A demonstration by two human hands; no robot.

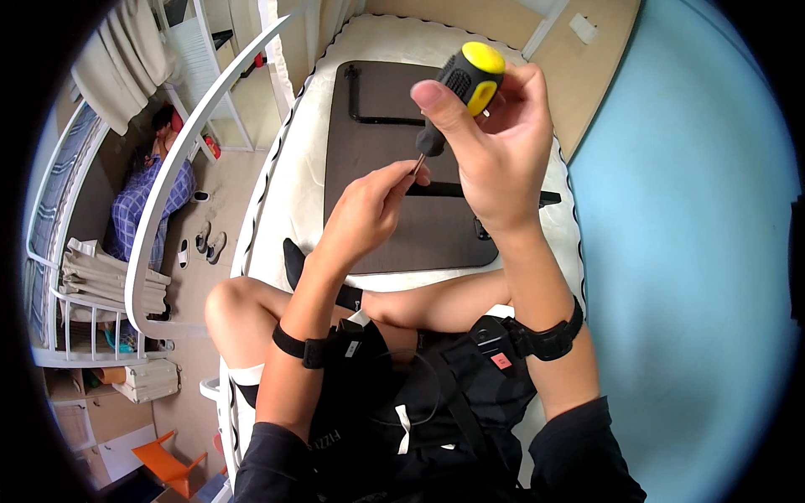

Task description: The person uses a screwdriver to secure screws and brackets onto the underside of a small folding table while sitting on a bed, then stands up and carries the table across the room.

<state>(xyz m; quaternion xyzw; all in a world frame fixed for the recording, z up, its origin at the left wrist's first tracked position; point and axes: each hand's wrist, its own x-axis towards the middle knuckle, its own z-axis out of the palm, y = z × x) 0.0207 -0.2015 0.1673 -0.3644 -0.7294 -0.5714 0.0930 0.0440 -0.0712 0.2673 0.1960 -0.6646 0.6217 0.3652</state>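
Observation:
In my right hand (507,163) is a screwdriver (457,84) with a thick black and yellow handle, raised and tilted so its thin metal shaft points down to the left. A small shiny metal bit shows by the right fingers, too small to name. The fingertips of my left hand (365,210) are pinched round the lower end of the shaft, and they hide the tip. Beneath both hands lies a dark brown folding table (381,151), underside up, with black metal legs (356,96) against it.
The table lies on a pale mattress (302,193), where I sit with bent legs. A blue wall (671,251) stands close on the right. A white curved rail (155,201) runs along the left. Below on the floor are shoes (210,241), an orange stool (168,461) and a person (155,189) by a bunk.

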